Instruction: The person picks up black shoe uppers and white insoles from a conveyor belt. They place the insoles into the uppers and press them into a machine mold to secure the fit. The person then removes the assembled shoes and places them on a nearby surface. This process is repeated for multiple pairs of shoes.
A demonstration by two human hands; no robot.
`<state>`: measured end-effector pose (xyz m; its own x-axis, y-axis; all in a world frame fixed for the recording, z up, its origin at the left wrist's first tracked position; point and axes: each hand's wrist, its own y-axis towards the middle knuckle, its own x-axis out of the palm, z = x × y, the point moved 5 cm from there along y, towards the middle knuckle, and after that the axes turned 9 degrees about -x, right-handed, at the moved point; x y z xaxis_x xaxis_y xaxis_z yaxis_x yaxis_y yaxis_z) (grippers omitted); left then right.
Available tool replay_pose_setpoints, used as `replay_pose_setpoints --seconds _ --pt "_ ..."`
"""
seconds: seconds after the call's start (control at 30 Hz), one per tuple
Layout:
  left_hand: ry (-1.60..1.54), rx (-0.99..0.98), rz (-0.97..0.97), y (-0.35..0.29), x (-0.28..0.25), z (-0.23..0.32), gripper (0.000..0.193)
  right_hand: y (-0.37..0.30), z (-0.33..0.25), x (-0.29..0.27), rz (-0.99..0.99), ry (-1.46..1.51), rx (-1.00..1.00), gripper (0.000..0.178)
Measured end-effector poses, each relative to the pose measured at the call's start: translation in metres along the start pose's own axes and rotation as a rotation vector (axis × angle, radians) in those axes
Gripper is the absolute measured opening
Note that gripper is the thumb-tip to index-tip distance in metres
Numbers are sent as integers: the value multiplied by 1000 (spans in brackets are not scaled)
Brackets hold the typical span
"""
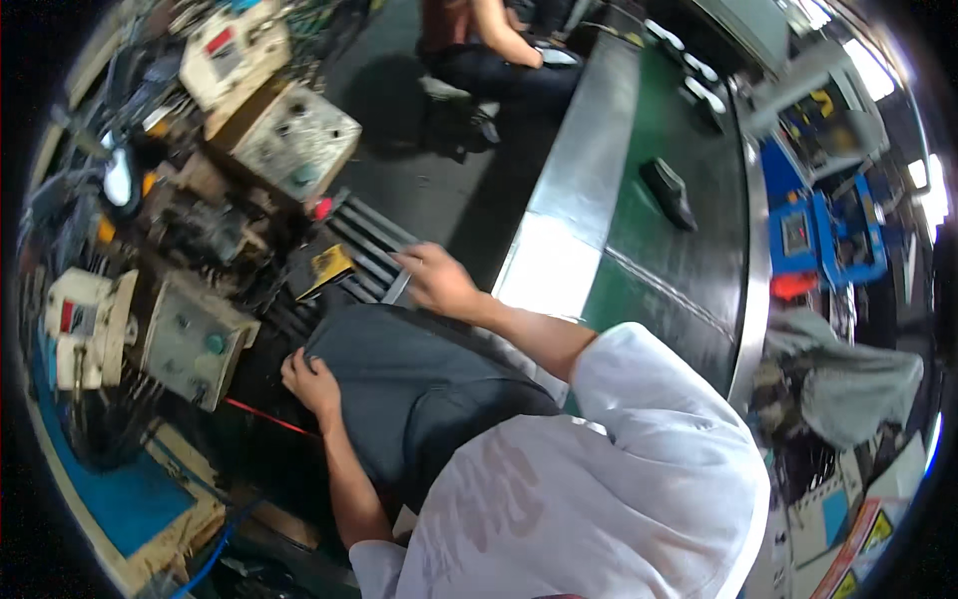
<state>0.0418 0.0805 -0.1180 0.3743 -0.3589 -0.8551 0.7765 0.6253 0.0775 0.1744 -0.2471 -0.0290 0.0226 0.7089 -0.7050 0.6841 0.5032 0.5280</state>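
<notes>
1. The green conveyor [639,275] runs from near to far along the right, well apart from both hands
2. The machine [205,225] stands at the left, dark and cluttered
3. Grey trousers [384,369] spread between the two hands
4. The metal rack [371,238] lies just beyond the trousers, its bars' long axis slanting from far left to near right
5. The right hand [439,284] is the nearer one to the rack, raised by its near-right end, fingers loosely curled and narrow; whether they hold or touch anything, I cannot tell
6. The left hand [314,384] rests on the trousers' left side, fingers slightly spread with nothing visible in them; the rack lies far and slightly right of these fingers
7. The yellow-and-black piece [331,266] sits by the rack, left of the right hand's fingers
</notes>
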Motion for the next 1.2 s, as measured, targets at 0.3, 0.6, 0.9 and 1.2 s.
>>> replay_pose_setpoints --seconds 0.3,0.6,0.9,1.2 --pt "129 144 -27 11 4 -9 36 -479 104 -311 17 -781 1123 38" --pt "-161 -10 -229 46 -49 -35 37 -465 320 -463 124 -638 1327 90" --pt "190 -210 -242 -28 -124 -128 40 -332 433 -484 146 -712 1305 107" --pt "356 -163 -210 -76 -188 -110 34 -343 416 -455 -34 -726 1371 70"
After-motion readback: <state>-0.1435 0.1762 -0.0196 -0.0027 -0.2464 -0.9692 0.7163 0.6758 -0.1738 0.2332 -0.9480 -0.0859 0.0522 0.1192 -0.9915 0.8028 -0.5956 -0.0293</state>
